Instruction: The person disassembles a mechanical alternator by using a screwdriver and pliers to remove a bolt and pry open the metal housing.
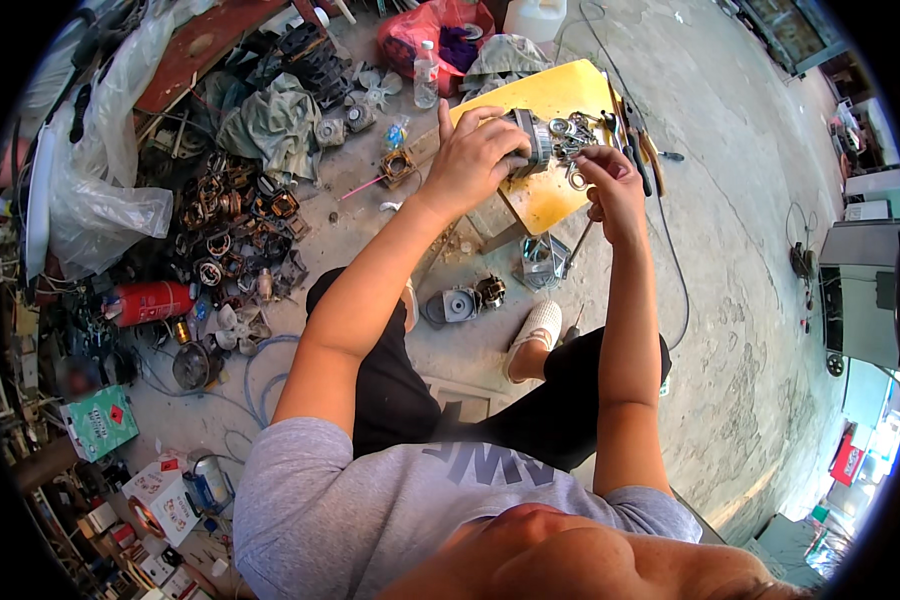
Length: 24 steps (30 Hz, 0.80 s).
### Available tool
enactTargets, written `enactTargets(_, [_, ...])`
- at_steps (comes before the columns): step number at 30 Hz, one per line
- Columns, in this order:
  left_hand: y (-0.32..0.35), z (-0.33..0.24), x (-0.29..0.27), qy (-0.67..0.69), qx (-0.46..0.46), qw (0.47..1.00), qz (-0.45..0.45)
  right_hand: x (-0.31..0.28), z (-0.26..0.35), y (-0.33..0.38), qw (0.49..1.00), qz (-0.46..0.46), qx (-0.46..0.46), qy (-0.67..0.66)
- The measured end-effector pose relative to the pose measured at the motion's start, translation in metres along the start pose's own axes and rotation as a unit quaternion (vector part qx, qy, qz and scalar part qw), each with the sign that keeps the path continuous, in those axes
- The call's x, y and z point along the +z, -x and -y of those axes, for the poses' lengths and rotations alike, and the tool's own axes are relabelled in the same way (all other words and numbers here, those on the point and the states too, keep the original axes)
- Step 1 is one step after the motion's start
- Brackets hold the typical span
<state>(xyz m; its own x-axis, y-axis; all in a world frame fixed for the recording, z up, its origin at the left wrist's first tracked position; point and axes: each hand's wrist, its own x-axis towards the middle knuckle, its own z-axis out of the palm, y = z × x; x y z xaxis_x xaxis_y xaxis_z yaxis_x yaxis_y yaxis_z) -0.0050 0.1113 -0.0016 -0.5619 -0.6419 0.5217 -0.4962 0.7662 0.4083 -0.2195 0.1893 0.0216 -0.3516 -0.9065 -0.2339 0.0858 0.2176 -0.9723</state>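
My left hand (473, 158) grips a small metal motor (532, 140) and holds it on a low yellow table (550, 195). Just to its right, my right hand (610, 178) pinches a small metal part at the motor's end, fingers closed; the part itself is too small to make out. Loose metal pieces (575, 130) lie on the yellow top behind the motor. Several hand tools (635, 150) rest along the table's right edge.
A heap of old motor cores and coils (235, 220) lies on the concrete floor at left, with a red cylinder (150, 302), grey cloth (275, 125), cardboard boxes (160, 495) and a plastic bottle (425, 75). Another motor (460, 303) sits under the table. A cable (675, 270) runs at right.
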Motion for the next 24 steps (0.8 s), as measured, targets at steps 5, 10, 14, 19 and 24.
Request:
enactTargets(5, [-0.001, -0.009, 0.004, 0.069, 0.033, 0.996, -0.049, 0.022, 0.001, 0.013, 0.988, 0.115, 0.022, 0.098])
enactTargets(10, [-0.003, -0.008, 0.002, 0.02, 0.057, 0.997, -0.049, 0.017, 0.005, 0.015, 0.987, 0.128, 0.093, 0.033])
enactTargets(14, [-0.003, -0.012, 0.002, 0.011, 0.07, 0.996, -0.058, 0.016, 0.004, 0.013, 0.985, 0.122, 0.118, 0.033])
enactTargets(19, [-0.006, -0.018, -0.003, 0.006, 0.061, 0.997, -0.046, 0.013, 0.0, 0.011, 0.982, 0.133, 0.129, 0.024])
enactTargets(24, [-0.006, -0.017, -0.004, 0.018, 0.041, 0.998, -0.042, 0.003, -0.005, -0.002, 0.993, 0.053, 0.076, 0.074])
